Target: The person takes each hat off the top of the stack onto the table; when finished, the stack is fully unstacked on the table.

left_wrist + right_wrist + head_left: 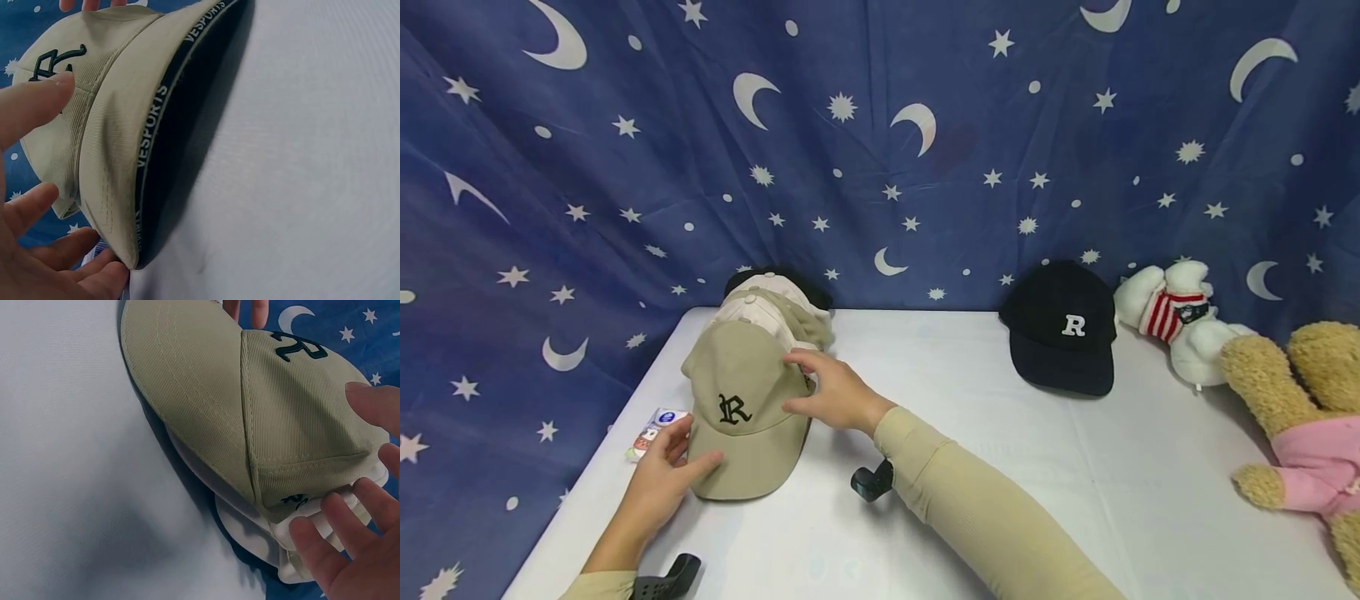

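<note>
A khaki baseball cap (746, 392) with a dark embroidered R lies at the front of a row of nested caps on the left of the table. White and khaki caps (772, 293) show behind it, with a black one at the back. My left hand (664, 475) is at the left side of its brim, thumb and fingers spread apart. On the other side, my right hand (838, 392) is beside the crown with fingers loosely bent and parted, as the right wrist view also shows. Whether the fingertips touch the fabric is hard to tell.
A black cap (1063, 329) with a white R sits toward the back right of the white table (940, 392). Beyond it lie a white plush toy (1198, 350) and a teddy bear (1326, 442) in pink. A small printed packet (651, 429) lies left of the khaki cap.
</note>
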Tool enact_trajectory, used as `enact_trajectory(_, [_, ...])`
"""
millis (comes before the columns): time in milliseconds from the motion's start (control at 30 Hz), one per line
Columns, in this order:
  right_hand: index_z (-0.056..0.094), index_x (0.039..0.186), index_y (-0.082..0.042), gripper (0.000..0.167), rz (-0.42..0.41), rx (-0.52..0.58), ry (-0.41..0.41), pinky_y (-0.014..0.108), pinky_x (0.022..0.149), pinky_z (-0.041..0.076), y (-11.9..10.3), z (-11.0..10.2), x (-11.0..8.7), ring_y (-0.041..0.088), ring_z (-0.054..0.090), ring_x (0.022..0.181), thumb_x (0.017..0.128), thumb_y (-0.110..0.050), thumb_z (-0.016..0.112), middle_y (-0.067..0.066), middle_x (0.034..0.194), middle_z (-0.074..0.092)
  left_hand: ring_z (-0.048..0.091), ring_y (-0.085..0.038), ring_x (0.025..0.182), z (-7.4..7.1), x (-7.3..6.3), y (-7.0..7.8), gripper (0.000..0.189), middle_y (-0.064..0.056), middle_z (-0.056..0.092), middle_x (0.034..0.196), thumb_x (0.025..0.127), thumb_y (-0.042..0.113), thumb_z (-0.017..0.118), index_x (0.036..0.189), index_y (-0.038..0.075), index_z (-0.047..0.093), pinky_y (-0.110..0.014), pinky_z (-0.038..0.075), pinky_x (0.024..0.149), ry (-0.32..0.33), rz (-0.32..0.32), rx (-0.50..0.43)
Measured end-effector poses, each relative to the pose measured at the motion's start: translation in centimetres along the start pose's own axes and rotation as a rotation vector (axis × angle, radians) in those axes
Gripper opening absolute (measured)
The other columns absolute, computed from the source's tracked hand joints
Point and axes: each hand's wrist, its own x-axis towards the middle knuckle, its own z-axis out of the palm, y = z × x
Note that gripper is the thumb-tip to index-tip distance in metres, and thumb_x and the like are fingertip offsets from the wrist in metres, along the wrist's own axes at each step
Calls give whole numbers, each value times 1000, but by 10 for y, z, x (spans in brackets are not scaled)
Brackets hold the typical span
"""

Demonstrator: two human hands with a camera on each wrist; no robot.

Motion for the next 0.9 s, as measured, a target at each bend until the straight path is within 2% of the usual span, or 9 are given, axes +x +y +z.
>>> enact_trajectory(167, [52, 145, -14, 64, 8, 11, 3, 29, 102, 42, -1, 2, 1, 20, 53, 125, 87, -19, 79, -3, 150, 48, 20, -43, 146, 2, 1, -2, 92, -29, 18, 160, 91, 18, 76, 156, -7, 15, -50, 22, 116, -11, -18, 8])
enact_trajectory(400, [55, 142, -13, 61, 29, 55, -15, 28, 101, 42, -4, 4, 0, 19, 54, 122, 86, -18, 79, -1, 149, 48, 34, -41, 140, 8, 0, -3, 87, -31, 29, 154, 90, 18, 76, 153, -7, 22, -41, 35, 110, -5, -20, 54])
enact_trajectory(567, [57, 140, -12, 59, 16, 54, -23, 27, 98, 43, -4, 4, -1, 18, 54, 116, 86, -18, 79, -1, 143, 52, 35, -44, 138, 9, -1, -1, 89, -32, 29, 153, 89, 19, 77, 154, -5, 22, -48, 35, 109, -1, -34, 88])
enact_trajectory(733, [58, 139, -13, 57, 14, 43, -27, 26, 98, 43, -6, 3, -2, 17, 54, 114, 86, -19, 78, 0, 139, 54, 33, -43, 138, 9, -1, 0, 92, -32, 30, 152, 87, 20, 79, 154, -5, 21, -52, 35, 108, -13, -43, 79])
enact_trajectory(900, [59, 139, -15, 56, 38, 36, -31, 27, 96, 44, -10, 1, -5, 16, 54, 115, 87, -21, 78, 0, 137, 56, 25, -45, 142, 9, -2, 0, 92, -34, 24, 153, 86, 16, 79, 152, -7, 21, -55, 28, 112, -14, -38, 55])
